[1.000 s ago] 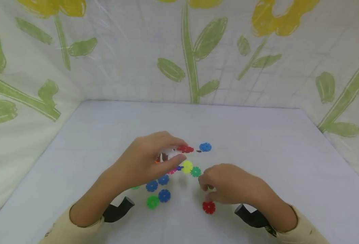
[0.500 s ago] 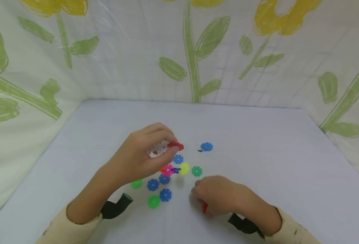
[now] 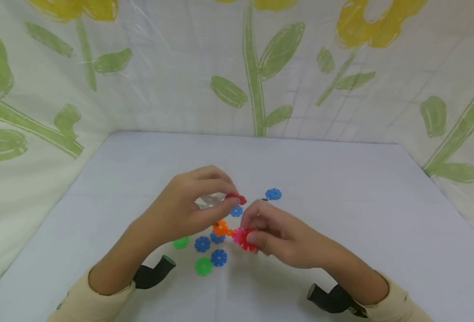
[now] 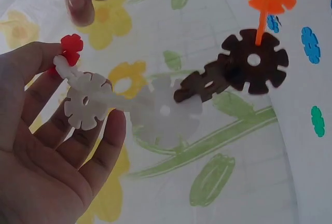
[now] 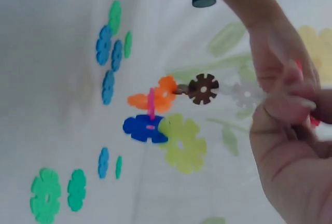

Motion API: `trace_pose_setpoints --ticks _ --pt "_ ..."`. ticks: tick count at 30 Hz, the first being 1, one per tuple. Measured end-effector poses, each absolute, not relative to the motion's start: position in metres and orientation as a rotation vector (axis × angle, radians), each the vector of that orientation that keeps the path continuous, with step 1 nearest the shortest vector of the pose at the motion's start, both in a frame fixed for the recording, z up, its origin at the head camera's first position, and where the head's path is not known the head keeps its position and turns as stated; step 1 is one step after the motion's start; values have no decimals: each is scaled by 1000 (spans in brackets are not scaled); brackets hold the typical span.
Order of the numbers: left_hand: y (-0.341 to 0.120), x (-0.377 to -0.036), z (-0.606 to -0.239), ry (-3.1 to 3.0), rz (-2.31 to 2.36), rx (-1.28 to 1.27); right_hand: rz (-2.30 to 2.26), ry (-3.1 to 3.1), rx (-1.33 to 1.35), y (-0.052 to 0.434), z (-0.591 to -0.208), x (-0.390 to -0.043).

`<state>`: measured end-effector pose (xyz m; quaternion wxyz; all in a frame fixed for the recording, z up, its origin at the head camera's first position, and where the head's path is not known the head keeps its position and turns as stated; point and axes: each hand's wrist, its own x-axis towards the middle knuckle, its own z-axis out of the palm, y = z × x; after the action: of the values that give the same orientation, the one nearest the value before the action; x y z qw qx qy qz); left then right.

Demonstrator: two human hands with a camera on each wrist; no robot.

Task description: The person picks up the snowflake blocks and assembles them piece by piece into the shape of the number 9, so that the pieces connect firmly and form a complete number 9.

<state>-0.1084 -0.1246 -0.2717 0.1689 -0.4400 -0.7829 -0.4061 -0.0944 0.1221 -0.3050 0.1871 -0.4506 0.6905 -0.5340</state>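
My left hand (image 3: 226,202) pinches one end of a chain of joined snowflake discs (image 4: 166,111), held above the table. The chain runs from a small red disc (image 4: 70,47) through white discs (image 4: 85,100) and brown discs (image 4: 254,60) to an orange disc (image 3: 221,228). In the right wrist view, blue (image 5: 142,128) and yellow-green (image 5: 181,143) discs hang at its far end. My right hand (image 3: 251,232) pinches a loose red disc (image 3: 243,239), just right of the chain and below its red end (image 3: 236,198).
Loose discs lie on the pale table (image 3: 341,201): blue ones (image 3: 273,194) (image 3: 202,244) (image 3: 218,257) and green ones (image 3: 180,243) (image 3: 203,266). Flower-printed sheets (image 3: 253,67) wall the table at the back and both sides. Black wrist mounts (image 3: 154,273) sit under both forearms.
My right hand picked the red disc up off the table near the front edge and carried it up and left to the chain. My left hand held the chain almost still.
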Motion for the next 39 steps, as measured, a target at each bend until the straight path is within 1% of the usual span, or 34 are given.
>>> trace_pose_setpoints --ticks 5,8,16,21,33,39 --pt "-125 -108 -273 -2249 -1149 -1265 -1825 1938 -1014 123 -301 -96" --pt "-124 -107 -273 -2263 -1165 -1286 -1899 1918 -946 125 -298 -95" --pt "-123 -105 -269 -2297 -1309 -1341 -1952 1842 -945 128 -295 -97" --pt "-119 -105 -273 -2247 -1354 -1369 -1953 1824 -939 128 -296 -97" --pt "-108 -105 -285 -2167 -1095 -1294 -1955 1899 -884 129 -295 -99" --pt "-107 -107 -282 -2263 -1083 -1270 -1972 1894 -820 128 -293 -101"
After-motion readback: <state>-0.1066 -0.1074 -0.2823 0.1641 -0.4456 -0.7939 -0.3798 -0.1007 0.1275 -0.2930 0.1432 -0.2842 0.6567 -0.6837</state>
